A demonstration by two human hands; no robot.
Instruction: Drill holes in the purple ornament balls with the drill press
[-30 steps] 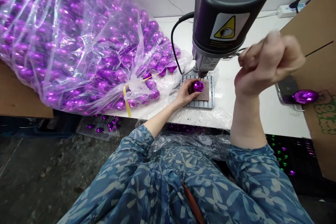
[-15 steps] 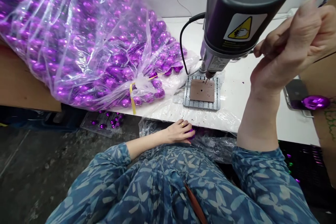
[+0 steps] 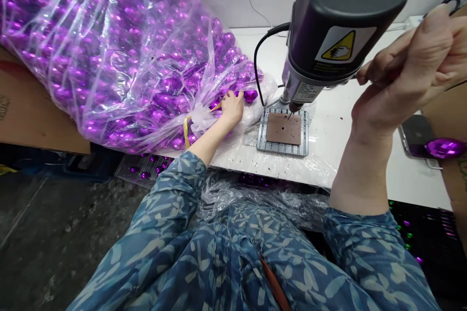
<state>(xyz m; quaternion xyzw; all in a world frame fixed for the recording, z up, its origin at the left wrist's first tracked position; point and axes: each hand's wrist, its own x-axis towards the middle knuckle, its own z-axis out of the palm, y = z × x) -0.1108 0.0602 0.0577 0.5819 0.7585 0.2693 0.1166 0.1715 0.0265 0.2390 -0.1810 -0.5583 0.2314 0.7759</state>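
The left hand point(image 3: 232, 108) is at the purple balls point(image 3: 251, 95) beside the knot point(image 3: 200, 116) of the clear bag point(image 3: 105, 58), fingers bent and slightly spread; whether they grip a ball, I cannot tell. The right hand point(image 3: 416, 60) curls around the handle point(image 3: 394, 75) (mostly hidden) of the drill point(image 3: 339, 19). Below lies a brown board point(image 3: 283, 134).

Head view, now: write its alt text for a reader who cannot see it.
A person's left hand reaches to shiny purple balls at a bulging clear bag, while the right hand grips a handle beside a black drill. Under the drill, a brown pad lies on a metal base on a white table.
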